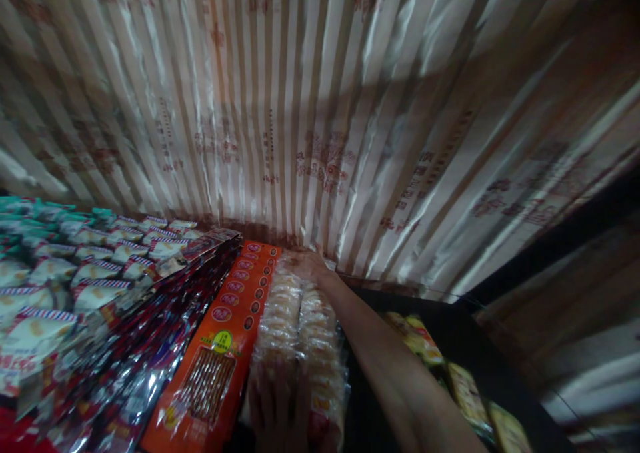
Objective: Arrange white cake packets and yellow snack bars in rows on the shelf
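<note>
Your left hand point(279, 403) lies at the lower centre of the frame, its fingers laid flat over the near end of two rows of clear-wrapped packets point(317, 330), which run up to mid-frame; the orange pack point(213, 346) sits just beside them on the left; your right hand point(307, 264) meets their far end, but you cannot tell how tightly its fingers close; beyond, the striped sheeting point(300, 106) fills the top.

No text can be read surely: the characters point(417, 180) on the striped cream-and-brown shiny sheet point(305, 73), the oval logos point(230, 299) on the long orange plastic packet point(217, 326), and the print point(320, 420) on the pale clear-wrapped packs point(283, 306) are too blurred.
</note>
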`<act>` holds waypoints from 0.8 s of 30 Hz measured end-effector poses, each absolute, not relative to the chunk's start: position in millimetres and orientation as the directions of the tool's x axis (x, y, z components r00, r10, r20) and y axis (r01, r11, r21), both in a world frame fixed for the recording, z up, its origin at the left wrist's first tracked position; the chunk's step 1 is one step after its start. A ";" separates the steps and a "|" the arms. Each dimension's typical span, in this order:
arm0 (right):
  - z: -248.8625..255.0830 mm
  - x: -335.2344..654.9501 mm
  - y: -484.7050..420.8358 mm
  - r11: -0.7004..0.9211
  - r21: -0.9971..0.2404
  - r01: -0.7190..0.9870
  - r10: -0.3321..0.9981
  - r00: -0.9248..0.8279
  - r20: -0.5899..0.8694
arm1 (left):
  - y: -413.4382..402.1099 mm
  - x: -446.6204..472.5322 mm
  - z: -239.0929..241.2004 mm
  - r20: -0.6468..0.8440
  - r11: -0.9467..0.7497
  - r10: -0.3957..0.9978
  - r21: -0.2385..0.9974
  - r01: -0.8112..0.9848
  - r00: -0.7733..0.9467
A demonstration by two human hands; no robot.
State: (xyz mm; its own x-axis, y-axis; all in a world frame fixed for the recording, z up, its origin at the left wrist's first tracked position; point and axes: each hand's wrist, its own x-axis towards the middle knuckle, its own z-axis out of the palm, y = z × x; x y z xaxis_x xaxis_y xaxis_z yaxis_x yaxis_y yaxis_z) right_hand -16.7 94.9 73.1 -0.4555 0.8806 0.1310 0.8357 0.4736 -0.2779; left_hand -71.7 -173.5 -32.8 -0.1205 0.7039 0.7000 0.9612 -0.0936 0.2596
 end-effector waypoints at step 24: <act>86.2 29.4 34.0 0.379 -0.697 0.608 0.905 -0.086 0.417 | -180.2 -87.7 -2.5 0.692 -0.135 0.693 0.400 0.907 -0.202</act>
